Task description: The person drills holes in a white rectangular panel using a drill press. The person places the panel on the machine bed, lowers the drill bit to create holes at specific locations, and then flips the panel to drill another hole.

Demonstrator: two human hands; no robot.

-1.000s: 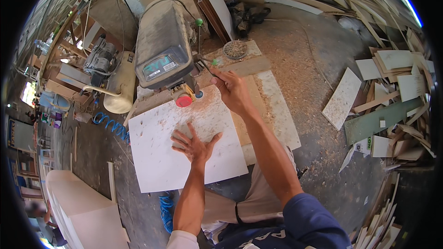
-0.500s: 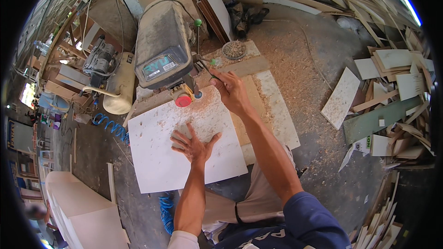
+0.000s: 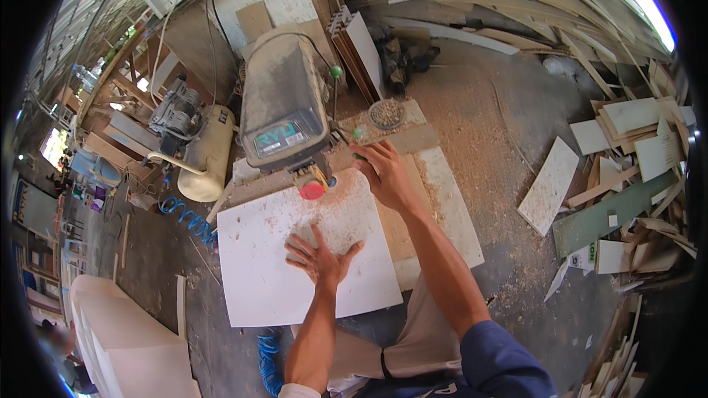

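Against the pictures from a moment ago, almost nothing has shifted. The white board [image 3: 295, 258] lies where it lay, flat on the work table under the drill press [image 3: 284, 107], its far edge by the red cap [image 3: 311, 190] at the foot of the machine's head. The left hand [image 3: 318, 259] is still spread flat on the board, fingers fanned wide and palm down, on the side of the board nearer the person than the red cap. The right hand [image 3: 383, 169] remains closed round a spoke of the feed handle, just right of the drill press head. One green knob [image 3: 359, 133] shows above the knuckles, and a second green knob [image 3: 335, 71] stands on a spoke pointing away.

The hand may have crept a little along the handle's arc, but the difference is too slight to be sure. To my eye that stillness means drilling is under way: the board is pinned, the handle is gripped, and sawdust lies scattered on the board around the red cap. The bit itself is hidden beneath the head, so I cannot tell whether it touches the board.

Left of the drill press sits a cream air compressor tank [image 3: 210, 151], with a blue coiled hose [image 3: 188, 215] trailing on the floor.
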